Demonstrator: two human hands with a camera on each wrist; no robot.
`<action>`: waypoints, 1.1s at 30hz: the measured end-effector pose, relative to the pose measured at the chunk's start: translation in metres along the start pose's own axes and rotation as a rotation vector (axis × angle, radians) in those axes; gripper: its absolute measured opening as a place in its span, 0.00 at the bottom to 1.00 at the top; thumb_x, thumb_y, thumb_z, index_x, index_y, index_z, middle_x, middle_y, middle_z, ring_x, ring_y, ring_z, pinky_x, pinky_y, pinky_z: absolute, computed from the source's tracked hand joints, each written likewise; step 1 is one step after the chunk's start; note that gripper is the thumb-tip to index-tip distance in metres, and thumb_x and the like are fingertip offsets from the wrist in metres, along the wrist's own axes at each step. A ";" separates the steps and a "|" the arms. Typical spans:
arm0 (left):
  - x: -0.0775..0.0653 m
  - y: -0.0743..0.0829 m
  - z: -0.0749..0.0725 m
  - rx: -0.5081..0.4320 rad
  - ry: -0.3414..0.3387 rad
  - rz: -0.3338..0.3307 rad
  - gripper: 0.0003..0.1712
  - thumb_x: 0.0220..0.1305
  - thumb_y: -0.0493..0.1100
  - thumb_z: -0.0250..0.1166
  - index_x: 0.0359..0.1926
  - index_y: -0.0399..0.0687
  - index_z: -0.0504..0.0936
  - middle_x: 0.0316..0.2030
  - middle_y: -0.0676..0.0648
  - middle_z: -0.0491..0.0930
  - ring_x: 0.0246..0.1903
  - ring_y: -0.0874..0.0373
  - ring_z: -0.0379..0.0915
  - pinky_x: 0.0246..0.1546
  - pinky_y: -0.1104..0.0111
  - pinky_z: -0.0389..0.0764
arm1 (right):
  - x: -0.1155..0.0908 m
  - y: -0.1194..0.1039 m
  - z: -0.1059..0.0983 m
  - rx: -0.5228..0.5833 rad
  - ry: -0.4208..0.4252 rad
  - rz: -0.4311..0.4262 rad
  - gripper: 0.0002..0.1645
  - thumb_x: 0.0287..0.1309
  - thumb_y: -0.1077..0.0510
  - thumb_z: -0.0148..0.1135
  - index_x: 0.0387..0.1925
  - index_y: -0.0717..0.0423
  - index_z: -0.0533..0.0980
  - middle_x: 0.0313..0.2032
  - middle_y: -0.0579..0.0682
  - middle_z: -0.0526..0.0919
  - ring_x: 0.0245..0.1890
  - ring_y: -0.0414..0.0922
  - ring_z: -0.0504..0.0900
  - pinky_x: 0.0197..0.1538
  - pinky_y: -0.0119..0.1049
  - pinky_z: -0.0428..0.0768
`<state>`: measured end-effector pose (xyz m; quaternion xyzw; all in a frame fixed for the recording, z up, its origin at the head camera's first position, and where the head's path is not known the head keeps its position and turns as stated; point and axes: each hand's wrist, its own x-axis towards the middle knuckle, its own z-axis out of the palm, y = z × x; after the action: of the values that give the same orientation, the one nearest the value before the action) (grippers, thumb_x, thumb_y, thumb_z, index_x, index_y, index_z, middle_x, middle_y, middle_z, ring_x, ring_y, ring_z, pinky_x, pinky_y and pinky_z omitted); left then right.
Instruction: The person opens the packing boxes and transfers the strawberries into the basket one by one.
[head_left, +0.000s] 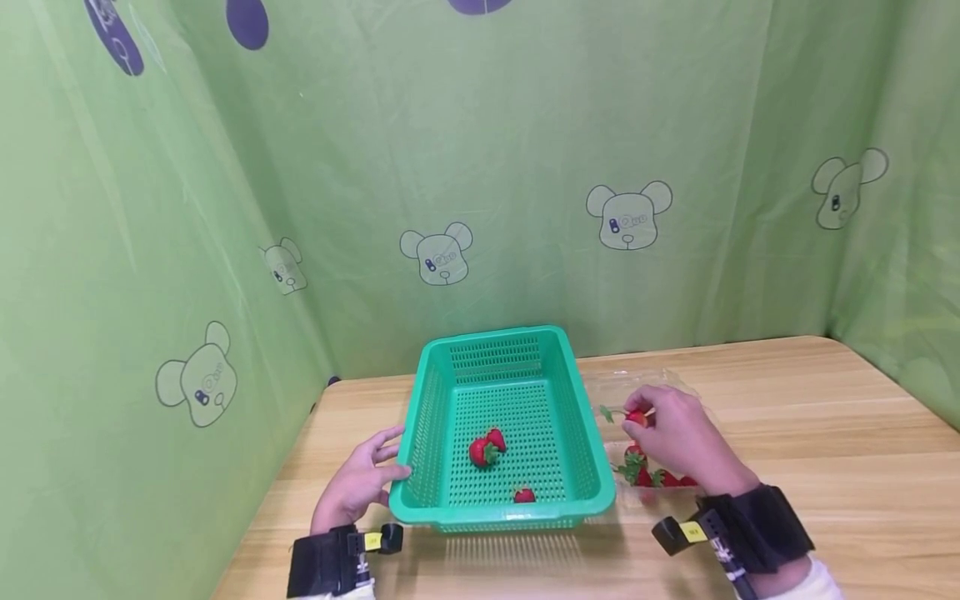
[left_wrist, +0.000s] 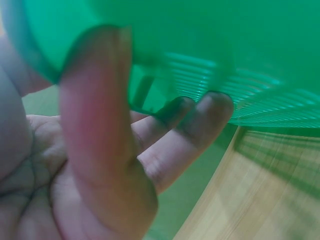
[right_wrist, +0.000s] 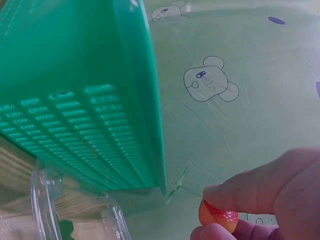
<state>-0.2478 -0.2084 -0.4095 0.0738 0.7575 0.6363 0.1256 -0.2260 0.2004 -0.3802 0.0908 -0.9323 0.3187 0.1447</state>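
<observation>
Pinched in the right hand's grip (head_left: 681,429) over the clear container (head_left: 611,385), one strawberry (head_left: 636,417) could be bruised by hard squeezing, or dropped outside the green basket (head_left: 502,511) if held too loosely.

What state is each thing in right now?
Green basket: open-topped, strawberries inside
Basket strawberries: three visible, near one partly hidden
Clear container: open
Container strawberries: grouped, some with green leaves
Held strawberry: pinched, stem attached
Left grip: touching basket's side
Right grip: pinching a strawberry
</observation>
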 end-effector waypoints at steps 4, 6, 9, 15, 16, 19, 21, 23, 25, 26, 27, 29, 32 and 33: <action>0.000 0.001 0.001 0.003 0.004 0.002 0.41 0.57 0.27 0.59 0.70 0.37 0.52 0.63 0.22 0.59 0.38 0.43 0.80 0.24 0.62 0.88 | -0.001 -0.003 0.002 0.013 0.020 -0.027 0.08 0.50 0.65 0.66 0.34 0.60 0.77 0.32 0.56 0.81 0.31 0.49 0.80 0.28 0.40 0.85; 0.000 0.002 0.001 0.006 0.009 -0.003 0.41 0.57 0.27 0.59 0.70 0.38 0.53 0.63 0.22 0.59 0.38 0.43 0.80 0.25 0.62 0.88 | -0.001 -0.004 0.002 0.016 0.028 -0.036 0.08 0.50 0.65 0.66 0.34 0.61 0.77 0.33 0.57 0.80 0.31 0.49 0.81 0.29 0.42 0.86; 0.000 0.002 0.001 0.005 0.013 -0.017 0.41 0.57 0.27 0.59 0.70 0.38 0.53 0.63 0.23 0.59 0.38 0.44 0.80 0.25 0.63 0.88 | -0.002 -0.006 0.004 0.012 0.043 -0.053 0.09 0.50 0.64 0.66 0.35 0.61 0.77 0.33 0.56 0.80 0.31 0.49 0.80 0.30 0.44 0.86; 0.001 0.001 0.001 0.005 0.007 -0.008 0.41 0.57 0.27 0.59 0.70 0.38 0.53 0.63 0.23 0.59 0.38 0.45 0.80 0.24 0.63 0.87 | -0.002 -0.009 0.008 -0.008 0.075 -0.089 0.09 0.49 0.64 0.67 0.34 0.60 0.77 0.32 0.55 0.79 0.31 0.49 0.78 0.29 0.42 0.85; 0.001 0.001 0.001 0.003 0.002 -0.004 0.41 0.58 0.27 0.59 0.70 0.38 0.53 0.63 0.23 0.59 0.38 0.45 0.80 0.24 0.63 0.87 | -0.003 -0.010 0.008 -0.007 0.078 -0.093 0.09 0.49 0.64 0.67 0.34 0.60 0.77 0.32 0.55 0.79 0.30 0.48 0.78 0.29 0.42 0.85; 0.001 0.001 0.001 0.000 -0.003 0.001 0.41 0.58 0.27 0.59 0.70 0.38 0.52 0.63 0.22 0.59 0.38 0.44 0.80 0.23 0.63 0.87 | -0.003 -0.013 0.010 -0.002 0.083 -0.100 0.09 0.49 0.64 0.68 0.33 0.59 0.77 0.31 0.53 0.79 0.30 0.48 0.78 0.30 0.42 0.84; 0.000 0.001 0.001 0.001 -0.003 0.001 0.41 0.58 0.27 0.59 0.71 0.38 0.52 0.63 0.22 0.59 0.38 0.43 0.80 0.23 0.64 0.87 | -0.004 -0.015 0.011 0.000 0.084 -0.104 0.09 0.49 0.64 0.68 0.33 0.59 0.77 0.30 0.53 0.79 0.30 0.48 0.78 0.31 0.43 0.85; 0.000 0.002 0.001 0.000 0.002 -0.001 0.41 0.58 0.27 0.59 0.71 0.38 0.52 0.63 0.22 0.59 0.38 0.43 0.80 0.22 0.64 0.87 | -0.004 -0.017 0.013 -0.004 0.087 -0.110 0.08 0.49 0.64 0.68 0.33 0.59 0.77 0.30 0.52 0.78 0.30 0.47 0.78 0.32 0.44 0.85; 0.000 0.001 0.001 0.003 0.004 0.001 0.41 0.58 0.27 0.59 0.70 0.38 0.52 0.63 0.22 0.59 0.38 0.43 0.80 0.22 0.64 0.87 | -0.004 -0.018 0.015 -0.007 0.094 -0.118 0.08 0.50 0.63 0.68 0.33 0.58 0.77 0.31 0.53 0.78 0.30 0.47 0.77 0.32 0.44 0.85; 0.000 0.001 0.001 0.004 0.006 0.001 0.41 0.58 0.27 0.59 0.70 0.38 0.52 0.63 0.22 0.59 0.38 0.44 0.80 0.22 0.65 0.87 | -0.004 -0.019 0.016 -0.008 0.097 -0.123 0.08 0.50 0.63 0.68 0.33 0.58 0.77 0.31 0.53 0.79 0.30 0.47 0.77 0.32 0.44 0.86; 0.000 0.001 0.001 0.004 0.006 0.001 0.41 0.58 0.27 0.59 0.70 0.37 0.52 0.63 0.22 0.59 0.38 0.44 0.80 0.22 0.65 0.87 | -0.004 -0.019 0.017 -0.009 0.101 -0.127 0.08 0.50 0.63 0.68 0.33 0.58 0.77 0.31 0.53 0.79 0.29 0.46 0.78 0.32 0.44 0.86; 0.001 0.000 0.001 0.004 0.006 0.002 0.41 0.57 0.27 0.59 0.70 0.37 0.53 0.63 0.22 0.60 0.38 0.44 0.80 0.22 0.65 0.87 | -0.004 -0.020 0.019 -0.006 0.107 -0.131 0.08 0.50 0.63 0.68 0.33 0.59 0.77 0.32 0.53 0.79 0.30 0.46 0.78 0.32 0.44 0.86; 0.001 0.000 0.001 0.001 0.007 0.001 0.41 0.58 0.27 0.59 0.70 0.38 0.53 0.62 0.22 0.60 0.38 0.44 0.80 0.22 0.65 0.87 | -0.005 -0.023 0.021 0.006 0.111 -0.132 0.08 0.50 0.63 0.68 0.34 0.59 0.77 0.32 0.53 0.79 0.30 0.46 0.79 0.32 0.44 0.86; 0.001 0.001 0.001 0.001 0.007 0.002 0.41 0.58 0.27 0.59 0.70 0.38 0.53 0.62 0.23 0.60 0.38 0.44 0.80 0.22 0.65 0.87 | -0.005 -0.024 0.022 0.012 0.110 -0.130 0.08 0.50 0.63 0.68 0.34 0.58 0.77 0.32 0.53 0.79 0.30 0.46 0.79 0.32 0.44 0.86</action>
<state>-0.2483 -0.2073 -0.4091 0.0724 0.7582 0.6363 0.1225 -0.2195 0.1688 -0.3851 0.1346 -0.9132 0.3187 0.2155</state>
